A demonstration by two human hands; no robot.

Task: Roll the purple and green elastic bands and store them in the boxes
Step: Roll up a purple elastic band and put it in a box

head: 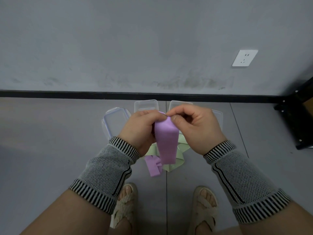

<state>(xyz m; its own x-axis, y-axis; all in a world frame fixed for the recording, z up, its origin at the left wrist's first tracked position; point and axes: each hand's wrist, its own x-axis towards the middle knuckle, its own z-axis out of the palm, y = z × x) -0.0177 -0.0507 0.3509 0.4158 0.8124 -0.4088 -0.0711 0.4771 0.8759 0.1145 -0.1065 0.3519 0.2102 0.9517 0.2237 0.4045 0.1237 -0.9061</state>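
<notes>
Both hands, left (142, 128) and right (194, 128), pinch the top of a purple band (166, 143), held above the floor (50, 133) before the boxes (146, 105). The long tail hangs loose; a slack pinch could let the starting roll spring open.

A purple band (166, 143) is pinched at its top by the left hand (141, 128) and right hand (197, 128), with clear boxes (146, 106) seen at twelve o'clock on the floor (50, 133).
</notes>
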